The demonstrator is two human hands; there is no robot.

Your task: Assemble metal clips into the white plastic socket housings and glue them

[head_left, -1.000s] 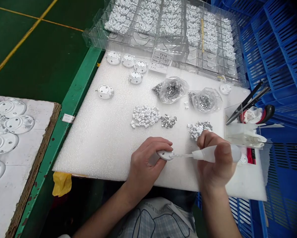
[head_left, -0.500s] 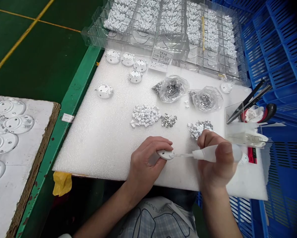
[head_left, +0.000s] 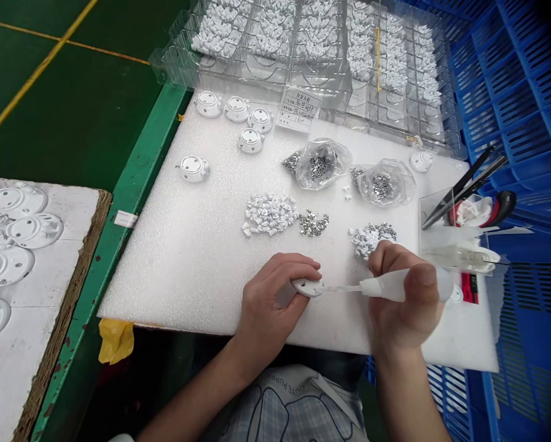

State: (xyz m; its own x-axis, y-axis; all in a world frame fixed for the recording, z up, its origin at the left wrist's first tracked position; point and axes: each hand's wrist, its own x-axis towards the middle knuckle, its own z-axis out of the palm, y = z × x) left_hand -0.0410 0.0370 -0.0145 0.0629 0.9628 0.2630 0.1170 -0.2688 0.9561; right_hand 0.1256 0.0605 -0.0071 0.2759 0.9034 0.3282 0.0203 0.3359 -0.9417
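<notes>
Near the front of the white foam sheet (head_left: 196, 270), my left hand (head_left: 270, 301) grips a small white oval part (head_left: 308, 287) between thumb and fingers. My right hand (head_left: 404, 307) is closed around a white squeeze bottle (head_left: 388, 286) lying nearly level. Its thin nozzle points left, and the tip meets or almost meets the right edge of the oval part. Beyond my hands lie a heap of small white pieces (head_left: 269, 215) and a little pile of silvery bits (head_left: 314, 223). Another mixed heap (head_left: 367, 239) of white and metal pieces sits just behind my right hand.
Two clear bags of metal bits (head_left: 322, 164) (head_left: 383, 185) lie mid-sheet. Several white oval parts (head_left: 250, 140) stand at the back left. Clear trays (head_left: 275, 80) of white pieces line the back. A tool holder (head_left: 434, 212) and blue crates (head_left: 500, 92) flank the right.
My right hand and the squeeze bottle have shifted very slightly to the right. The left hand keeps its place on the oval part.
</notes>
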